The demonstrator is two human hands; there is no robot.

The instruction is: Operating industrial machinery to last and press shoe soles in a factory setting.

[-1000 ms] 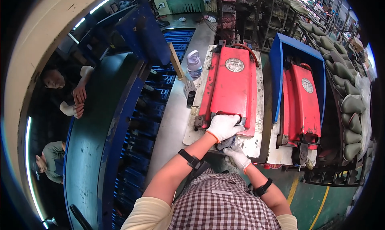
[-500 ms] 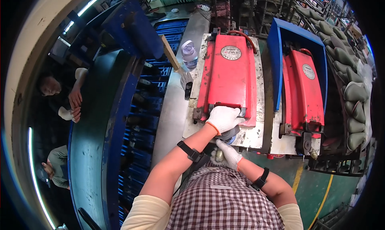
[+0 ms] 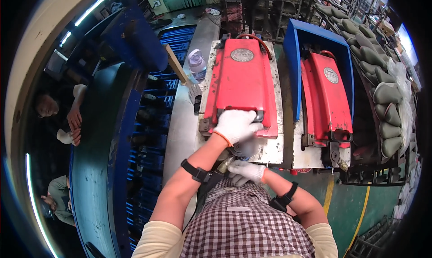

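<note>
A red machine cover (image 3: 243, 82) with a round plate on top lies on a pale, stained base in front of me. My left hand (image 3: 236, 125), in a white glove, is closed over the black handle (image 3: 259, 116) at its near end. Below it, a grey crank wheel (image 3: 243, 148) is blurred by motion. The brass-coloured crank grip (image 3: 223, 165) sticks out left of my right hand (image 3: 247, 170), also gloved, whose fingers are closed at its end. The palm side of both hands is hidden.
A second red machine (image 3: 327, 94) stands at the right under a blue hood (image 3: 294, 69). Grey-green shaped pieces (image 3: 388, 93) fill a rack beyond it. A clear bottle (image 3: 197, 65) is on the metal table at left. Two other people are beyond the blue conveyor frame (image 3: 110, 168).
The brass-coloured crank grip and my right hand have swung left and slightly up. My left hand stays at the machine's near end. The whole view has shifted a little.
</note>
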